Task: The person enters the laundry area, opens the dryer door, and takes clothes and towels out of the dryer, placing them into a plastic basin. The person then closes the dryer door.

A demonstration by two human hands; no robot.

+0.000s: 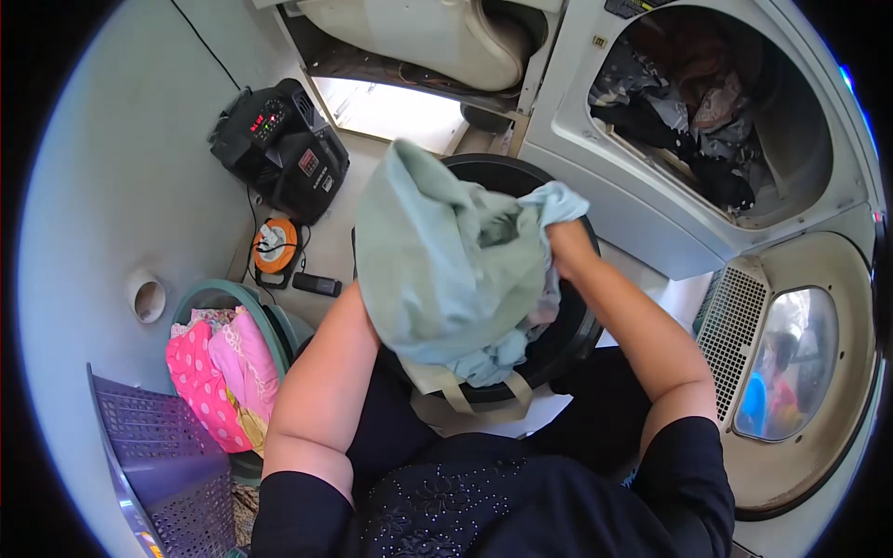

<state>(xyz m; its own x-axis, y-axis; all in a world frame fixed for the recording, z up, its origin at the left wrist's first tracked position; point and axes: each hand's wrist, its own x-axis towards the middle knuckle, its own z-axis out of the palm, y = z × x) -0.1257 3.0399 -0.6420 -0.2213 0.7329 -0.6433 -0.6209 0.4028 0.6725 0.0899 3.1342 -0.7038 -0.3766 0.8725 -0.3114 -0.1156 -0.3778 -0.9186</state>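
A pale green and light blue cloth [419, 251], its kind unclear among the folds, hangs bunched over a black tub [507, 172]. My right hand [567, 246] is closed on its light blue edge at the right. My left forearm [326, 372] runs up to the cloth's left side, where the cloth hides that hand and its fingers. More light blue fabric [493, 361] lies in the tub beneath, near a pale strap [454, 392] on the front rim.
An open dryer [605, 177] with dark clothes inside stands at the right, its door [828, 372] swung out. At the left are a black speaker [279, 149], an orange cable reel [274, 246], a green basket [219, 296] of pink laundry and a purple basket [149, 437].
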